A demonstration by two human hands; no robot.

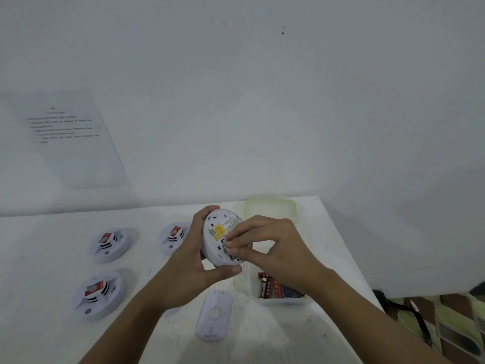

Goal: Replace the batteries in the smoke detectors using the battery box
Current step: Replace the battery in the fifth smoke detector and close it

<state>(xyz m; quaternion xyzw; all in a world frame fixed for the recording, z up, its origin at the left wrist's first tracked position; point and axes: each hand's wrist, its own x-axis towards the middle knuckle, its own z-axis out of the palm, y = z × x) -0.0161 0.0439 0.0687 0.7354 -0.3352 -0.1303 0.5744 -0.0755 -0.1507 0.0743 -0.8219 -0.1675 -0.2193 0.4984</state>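
Left hand (193, 264) fingers curl round a round white smoke detector (219, 233); right hand (275, 245) fingers pinch at its back — partly hiding the clear battery box (284, 300).

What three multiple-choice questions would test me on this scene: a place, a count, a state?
1. Where is the clear plastic battery box? A on a paper sheet; B in a hand; C on the white table.
2. How many white round smoke detectors lie unheld? A one; B three; C five.
3. What is the left hand doing? A gripping a fourth detector; B resting flat; C lifting a lid.
Key: C, the box stands on the tabletop; B, three lie at left; A, its fingers curl round the fourth detector.
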